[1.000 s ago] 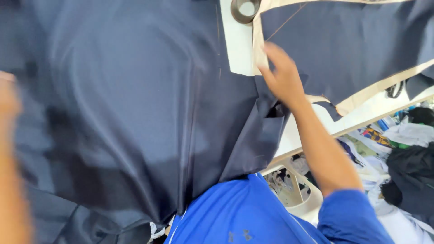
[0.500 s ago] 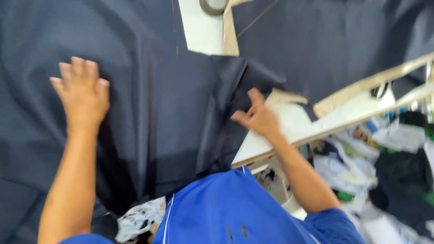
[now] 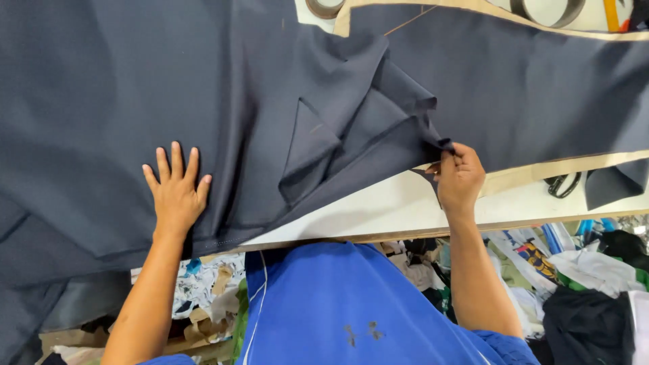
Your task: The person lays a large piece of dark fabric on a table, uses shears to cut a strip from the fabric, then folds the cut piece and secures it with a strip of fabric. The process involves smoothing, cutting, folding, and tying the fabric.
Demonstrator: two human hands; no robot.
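A large sheet of dark navy fabric (image 3: pixel 101 88) covers most of the white table (image 3: pixel 378 209). My left hand (image 3: pixel 176 192) lies flat on it with fingers spread, close to the table's near edge. My right hand (image 3: pixel 460 176) pinches a corner of the same fabric, lifted and folded back into loose creases (image 3: pixel 351 122) in the middle. A second navy piece (image 3: pixel 527 88) lies to the right, over a tan paper pattern (image 3: pixel 541 172).
Tape rolls (image 3: pixel 324 7) sit at the table's far edge. Black scissors (image 3: pixel 561 184) lie on the table at right. Below the near edge, fabric scraps and garments (image 3: pixel 574 270) are piled on the floor. My blue shirt (image 3: pixel 338 304) fills the bottom centre.
My left hand has slid down toward the table's near edge. My right hand has taken hold of the fabric corner and pulled it right, bunching folds in the middle.
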